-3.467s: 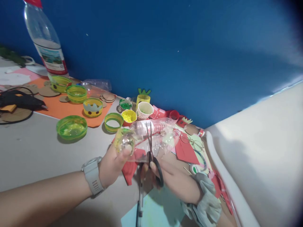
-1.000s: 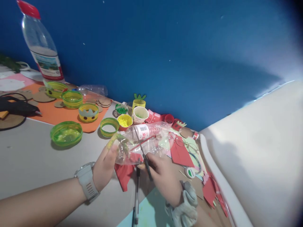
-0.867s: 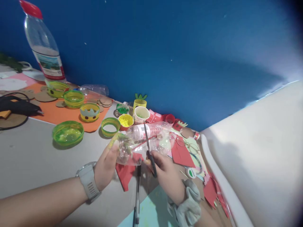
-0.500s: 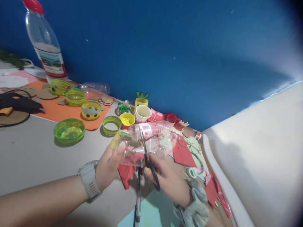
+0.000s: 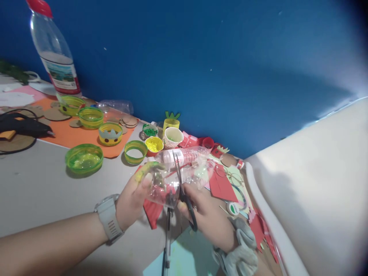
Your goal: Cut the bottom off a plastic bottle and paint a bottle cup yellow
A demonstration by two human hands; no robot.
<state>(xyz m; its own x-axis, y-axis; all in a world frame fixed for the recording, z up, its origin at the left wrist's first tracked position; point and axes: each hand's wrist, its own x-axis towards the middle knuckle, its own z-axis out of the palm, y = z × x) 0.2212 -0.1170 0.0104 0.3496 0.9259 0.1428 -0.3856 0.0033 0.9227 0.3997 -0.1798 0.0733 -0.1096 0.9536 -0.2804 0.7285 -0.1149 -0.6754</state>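
A clear plastic bottle (image 5: 161,187) lies in the grip of my left hand (image 5: 135,199), whose fingers have yellow-green smears. My right hand (image 5: 208,214) is closed around the black handles of a pair of scissors (image 5: 189,211). Their blades point up and away across the clear bottle, near its middle. How deeply they cut into the plastic I cannot tell. Just behind lies another clear bottle with a white and red label (image 5: 178,156). Beneath the held bottle are a red piece (image 5: 152,214) and a pen (image 5: 168,237).
Green and yellow rings and bowls (image 5: 84,161) stand at the left, near a glue gun (image 5: 24,124) and a tall bottle (image 5: 59,61). Small cups (image 5: 173,138) of coloured bits sit by the blue wall. Glasses (image 5: 236,179) and red paper (image 5: 222,186) lie at the right.
The scissors and my right hand have shifted slightly right. The clear bottle has turned a little in my left hand, its near edge now lower and further right.
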